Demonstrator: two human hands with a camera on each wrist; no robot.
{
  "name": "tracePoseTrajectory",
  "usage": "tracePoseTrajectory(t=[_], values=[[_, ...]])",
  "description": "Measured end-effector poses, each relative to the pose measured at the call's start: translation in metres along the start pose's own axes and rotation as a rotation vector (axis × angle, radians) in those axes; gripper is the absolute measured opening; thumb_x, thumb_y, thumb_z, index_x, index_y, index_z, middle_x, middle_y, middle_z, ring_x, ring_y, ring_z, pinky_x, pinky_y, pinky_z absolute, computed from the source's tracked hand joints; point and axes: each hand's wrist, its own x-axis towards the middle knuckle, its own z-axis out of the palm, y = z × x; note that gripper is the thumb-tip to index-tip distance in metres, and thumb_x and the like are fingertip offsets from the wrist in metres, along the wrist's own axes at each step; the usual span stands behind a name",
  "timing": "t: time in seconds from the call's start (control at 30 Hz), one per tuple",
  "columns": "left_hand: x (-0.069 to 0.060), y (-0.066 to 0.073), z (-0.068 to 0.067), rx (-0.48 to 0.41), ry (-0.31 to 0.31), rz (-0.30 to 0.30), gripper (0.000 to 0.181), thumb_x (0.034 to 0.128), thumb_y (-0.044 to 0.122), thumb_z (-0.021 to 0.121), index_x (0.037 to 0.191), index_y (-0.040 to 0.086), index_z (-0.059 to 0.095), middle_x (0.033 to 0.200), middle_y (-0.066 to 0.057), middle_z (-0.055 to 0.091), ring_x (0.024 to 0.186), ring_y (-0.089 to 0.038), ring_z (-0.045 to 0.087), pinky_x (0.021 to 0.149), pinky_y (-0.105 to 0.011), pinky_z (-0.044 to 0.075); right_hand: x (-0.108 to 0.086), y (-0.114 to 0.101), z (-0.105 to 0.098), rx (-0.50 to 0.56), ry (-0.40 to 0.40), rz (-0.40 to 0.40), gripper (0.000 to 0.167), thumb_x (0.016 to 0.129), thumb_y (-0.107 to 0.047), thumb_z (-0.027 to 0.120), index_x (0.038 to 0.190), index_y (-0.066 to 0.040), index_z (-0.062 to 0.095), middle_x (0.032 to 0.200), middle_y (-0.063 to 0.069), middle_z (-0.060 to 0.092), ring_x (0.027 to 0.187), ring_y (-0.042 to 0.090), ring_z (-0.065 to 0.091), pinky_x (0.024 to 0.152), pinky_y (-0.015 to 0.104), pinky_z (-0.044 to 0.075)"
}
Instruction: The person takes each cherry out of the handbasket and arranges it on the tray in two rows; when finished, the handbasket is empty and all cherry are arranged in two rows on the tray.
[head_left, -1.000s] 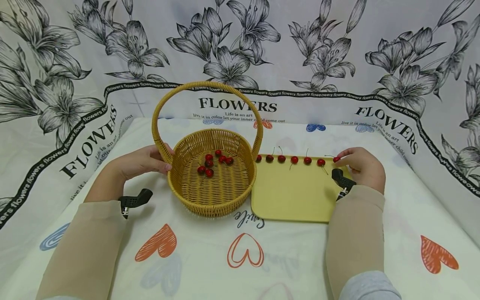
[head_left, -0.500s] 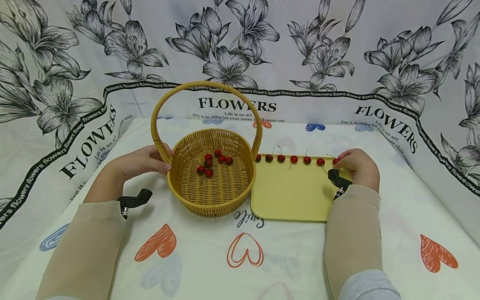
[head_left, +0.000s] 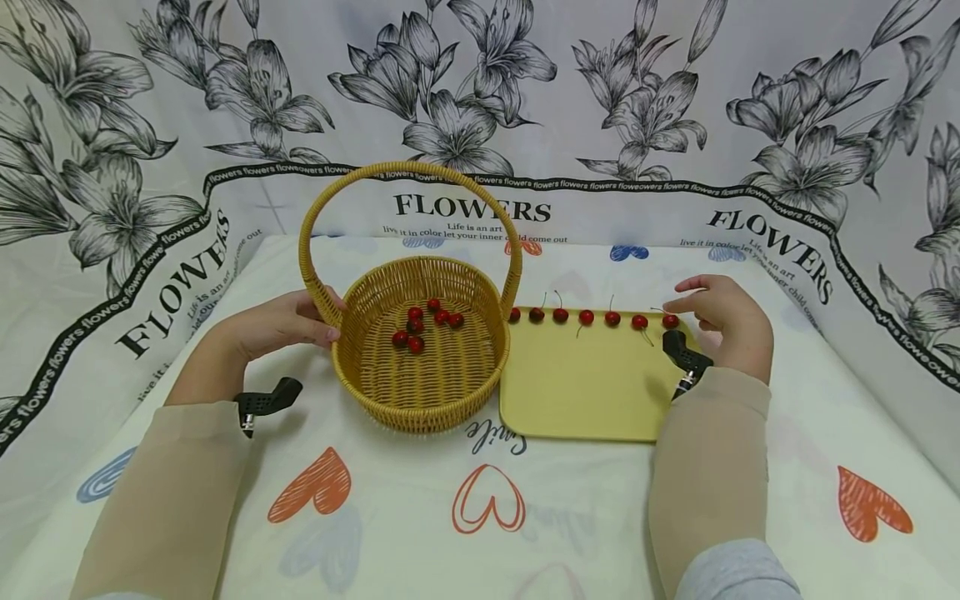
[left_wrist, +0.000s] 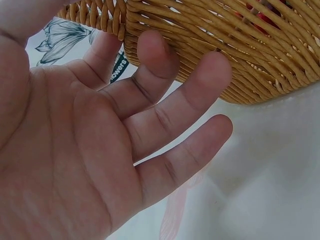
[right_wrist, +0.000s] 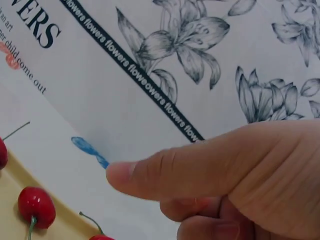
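Left hand (head_left: pixel 272 330) pinches basket (head_left: pixel 420 418) by its handle (head_left: pixel 411 167) | right hand (head_left: pixel 732 323) loosely parted, holding nothing, just beside end cherry (head_left: pixel 670 321) on tray (head_left: pixel 585 383) | best touched lightly; could roll

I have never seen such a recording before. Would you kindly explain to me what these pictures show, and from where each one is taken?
There is no robot grip here: the left hand and the right hand are a person's own, bare. The wide pictures come from a camera worn on the head, looking forward and down. The two close ones come from small black cameras on the wrists, each facing that hand's work. On a white cloth with printed hearts stand a woven basket with cherries inside and, to its right, a yellow tray with a row of seven cherries along its far edge. The left hand holds the basket beside its handle's foot. The right hand, near the row's right end, appears to hold nothing.
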Motion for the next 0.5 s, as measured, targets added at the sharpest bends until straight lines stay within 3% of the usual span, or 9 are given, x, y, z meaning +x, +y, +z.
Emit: tracePoseTrajectory(t=[0.27, 0.5], values=[[0.0, -0.002, -0.001, -0.007, -0.003, 0.004, 0.031, 0.092, 0.0, 0.07, 0.118, 0.001, 0.052, 0.109, -0.011, 0.069, 0.101, -0.025, 0.067, 0.09, -0.037, 0.055, 0.002, -0.026, 0.008, 0.107, 0.003, -0.191, 0.054, 0.097, -0.032, 0.074, 0.14, -0.012, 0.047, 0.078, -0.01, 0.053, 0.063, 0.011, 0.041, 0.079, 0.033, 0.045], [0.001, -0.001, -0.001, -0.001, -0.011, 0.007, 0.032, 0.0919, 0.001, 0.07, 0.119, 0.002, 0.052, 0.11, -0.011, 0.069, 0.101, -0.025, 0.066, 0.092, -0.036, 0.053, -0.001, -0.049, 0.022, 0.221, -0.059, -0.295, 0.045, 0.097, -0.022, 0.074, 0.134, -0.01, 0.052, 0.087, -0.004, 0.056, 0.066, 0.014, 0.042, 0.068, 0.028, 0.044]])
